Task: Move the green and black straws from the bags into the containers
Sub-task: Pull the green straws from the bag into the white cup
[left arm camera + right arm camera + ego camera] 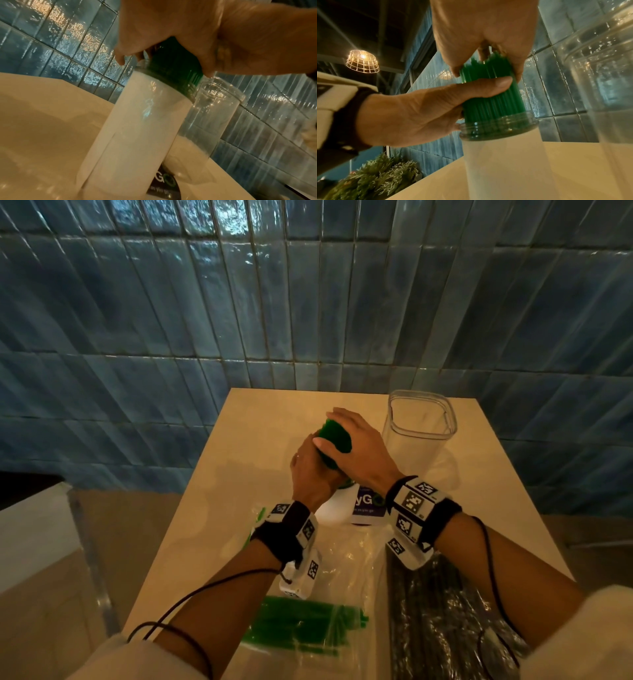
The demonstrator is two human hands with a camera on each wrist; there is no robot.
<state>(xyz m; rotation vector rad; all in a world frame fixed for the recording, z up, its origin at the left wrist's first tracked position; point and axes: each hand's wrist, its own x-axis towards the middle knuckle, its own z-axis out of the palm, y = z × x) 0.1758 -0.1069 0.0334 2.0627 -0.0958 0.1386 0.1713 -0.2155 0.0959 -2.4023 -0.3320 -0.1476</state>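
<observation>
A thick bundle of green straws stands in a round jar with a white label, and sticks out of its clear neck. My left hand grips the bundle from the side, thumb across it. My right hand caps the straw tops, fingers curled down round them. To the right stands an empty clear square container. A clear bag with more green straws and a bag of black straws lie near me.
The cream table is small, and blue tiled wall rises right behind it. A white ledge with a clear panel sits off the table's left side. Green foliage shows in the right wrist view.
</observation>
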